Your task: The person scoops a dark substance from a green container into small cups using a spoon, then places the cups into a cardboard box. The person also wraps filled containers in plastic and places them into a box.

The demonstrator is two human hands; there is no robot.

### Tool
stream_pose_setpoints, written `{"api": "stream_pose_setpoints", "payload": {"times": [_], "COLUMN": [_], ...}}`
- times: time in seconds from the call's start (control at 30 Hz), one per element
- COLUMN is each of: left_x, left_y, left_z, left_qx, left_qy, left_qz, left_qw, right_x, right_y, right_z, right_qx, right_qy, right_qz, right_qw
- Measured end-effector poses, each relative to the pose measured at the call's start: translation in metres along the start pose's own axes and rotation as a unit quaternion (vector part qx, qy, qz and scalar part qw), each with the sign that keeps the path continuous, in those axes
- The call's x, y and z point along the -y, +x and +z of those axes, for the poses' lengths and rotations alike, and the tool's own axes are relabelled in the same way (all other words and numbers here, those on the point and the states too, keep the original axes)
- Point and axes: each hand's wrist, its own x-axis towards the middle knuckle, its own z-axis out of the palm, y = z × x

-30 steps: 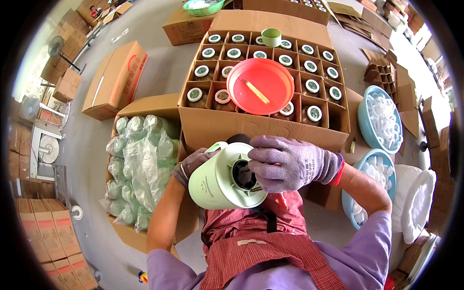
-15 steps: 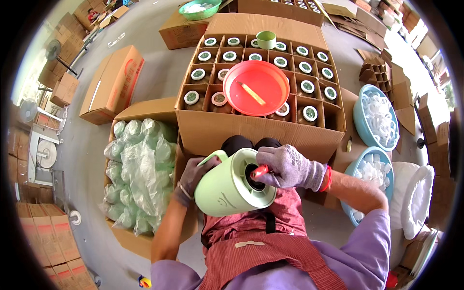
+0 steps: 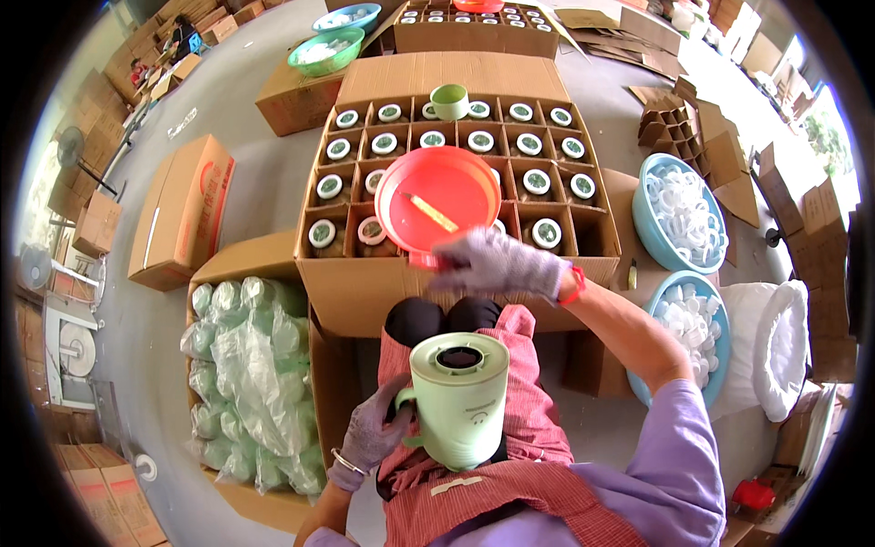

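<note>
In the head view, the left hand (image 3: 375, 430) grips a pale-green cylindrical plastic mug (image 3: 463, 415) over the lap (image 3: 538, 410). The blurred right hand (image 3: 499, 264) pinches a small red object (image 3: 425, 262) beside the round red plastic basin (image 3: 447, 178): apparently a reach there, calling for clearance of its rim.

The right hand (image 3: 499, 266) is appearing blurred and is partly hiding a red object (image 3: 427, 261), whose kind is escaping identification. The red bowl (image 3: 436, 193) is covering parts of several jars (image 3: 371, 232), while darkness is concealing the green jug's (image 3: 461, 406) interior. The top edge is cutting off 1 distant red basin (image 3: 478, 5).
</note>
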Motion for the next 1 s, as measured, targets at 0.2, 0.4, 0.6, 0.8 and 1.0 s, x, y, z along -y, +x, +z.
{"api": "stream_pose_setpoints", "payload": {"times": [0.2, 0.4, 0.6, 0.8, 1.0], "left_x": [0.002, 0.065, 0.109, 0.056, -0.019], "left_y": [0.043, 0.032, 0.039, 0.052, 0.048], "left_z": [-0.019, -0.036, -0.016, 0.016, 0.057], "left_qx": [0.245, 0.13, -0.073, -0.174, -0.081], "left_qy": [0.012, -0.039, -0.32, 0.174, -0.632], "left_qz": [-0.071, -0.039, -0.031, 0.279, -0.073], "left_qw": [0.967, 0.99, 0.944, 0.928, 0.767], "right_x": [-0.135, -0.14, -0.104, -0.128, -0.201], "right_y": [0.075, 0.051, -0.124, -0.31, -0.399], "right_z": [0.004, 0.004, 0.049, 0.071, 0.089], "right_qx": [-0.158, -0.314, -0.384, -0.481, -0.321], "right_qy": [-0.299, -0.236, -0.124, -0.247, -0.294], "right_qz": [0.086, -0.029, 0.077, 0.465, 0.588], "right_qw": [0.937, 0.919, 0.911, 0.7, 0.681]}}
